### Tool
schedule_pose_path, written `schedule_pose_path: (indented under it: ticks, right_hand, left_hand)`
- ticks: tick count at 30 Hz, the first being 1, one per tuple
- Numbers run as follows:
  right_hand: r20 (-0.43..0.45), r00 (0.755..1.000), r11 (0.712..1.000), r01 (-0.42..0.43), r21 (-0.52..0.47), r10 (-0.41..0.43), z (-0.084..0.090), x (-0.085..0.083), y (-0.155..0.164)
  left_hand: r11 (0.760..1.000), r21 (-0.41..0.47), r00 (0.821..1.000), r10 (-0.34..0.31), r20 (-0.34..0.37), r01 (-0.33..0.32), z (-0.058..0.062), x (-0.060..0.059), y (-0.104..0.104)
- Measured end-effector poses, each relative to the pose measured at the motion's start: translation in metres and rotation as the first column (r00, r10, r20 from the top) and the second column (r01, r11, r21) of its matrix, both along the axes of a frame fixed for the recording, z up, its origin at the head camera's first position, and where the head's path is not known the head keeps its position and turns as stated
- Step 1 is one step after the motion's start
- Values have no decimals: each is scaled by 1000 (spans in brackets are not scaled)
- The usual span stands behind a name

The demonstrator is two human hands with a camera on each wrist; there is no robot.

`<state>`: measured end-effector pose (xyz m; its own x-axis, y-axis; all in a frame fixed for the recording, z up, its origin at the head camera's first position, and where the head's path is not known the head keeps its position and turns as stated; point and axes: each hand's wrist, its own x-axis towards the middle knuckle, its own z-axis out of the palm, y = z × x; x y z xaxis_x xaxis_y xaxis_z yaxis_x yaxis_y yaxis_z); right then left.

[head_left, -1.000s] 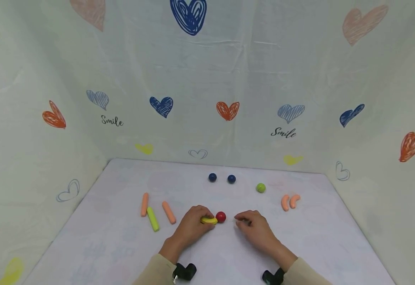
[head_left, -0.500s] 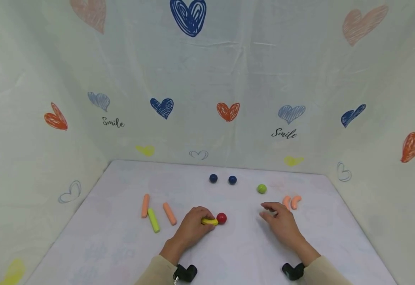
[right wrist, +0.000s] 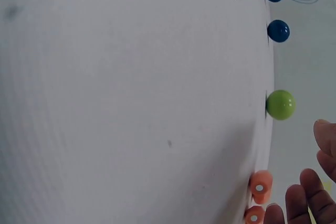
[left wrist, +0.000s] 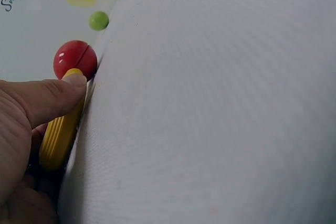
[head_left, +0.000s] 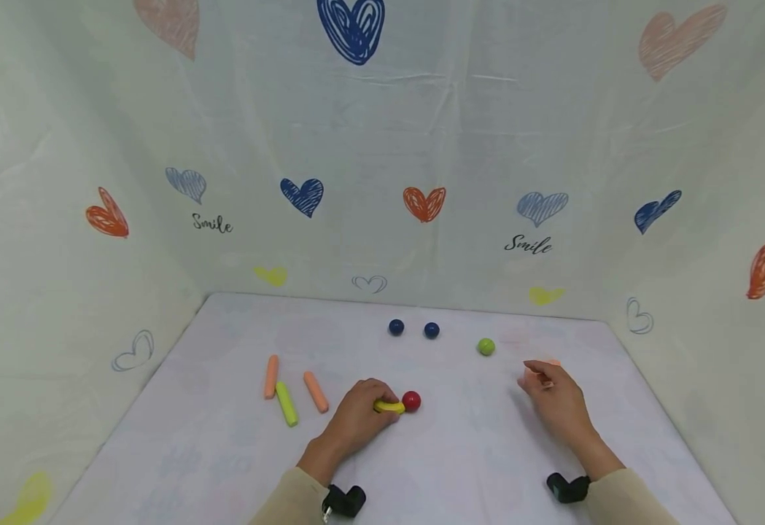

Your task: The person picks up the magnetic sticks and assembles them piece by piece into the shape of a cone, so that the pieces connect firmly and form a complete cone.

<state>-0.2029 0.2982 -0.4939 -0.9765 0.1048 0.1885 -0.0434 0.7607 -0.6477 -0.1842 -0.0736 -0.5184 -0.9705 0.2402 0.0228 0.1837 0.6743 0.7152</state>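
Note:
In the head view my left hand [head_left: 360, 414] pinches a yellow ridged stick-like piece [head_left: 389, 407] down on the table. Its far end meets a red ball [head_left: 411, 401]; the left wrist view shows the thumb lying over the yellow piece [left wrist: 64, 132] beside the red ball [left wrist: 75, 59]. Farther right, my right hand [head_left: 559, 401] hovers over two curved orange pieces [head_left: 555, 362], partly hiding them. From the right wrist, these orange pieces [right wrist: 261, 184] sit on the table just past the fingertips [right wrist: 295, 198], with nothing held.
Two dark blue balls [head_left: 397, 327] and a green ball [head_left: 486, 347] lie toward the back of the white table [head_left: 461, 467]. On the left are two straight orange sticks [head_left: 316, 391] and a yellow-green stick [head_left: 286, 403]. A heart-printed curtain rises behind the table.
My right hand has moved right, from near the red ball to above the curved orange pieces. The left hand keeps its hold on the yellow piece.

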Motion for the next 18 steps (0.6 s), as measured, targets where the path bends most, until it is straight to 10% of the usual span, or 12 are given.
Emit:
schedule_pose_path:
  ticks: [18]
  right_hand:
    - [154, 988, 999, 19, 29, -24, -9, -1, 9]
  left_hand:
    - [1000, 6, 1000, -1, -2, 1, -2, 0, 0]
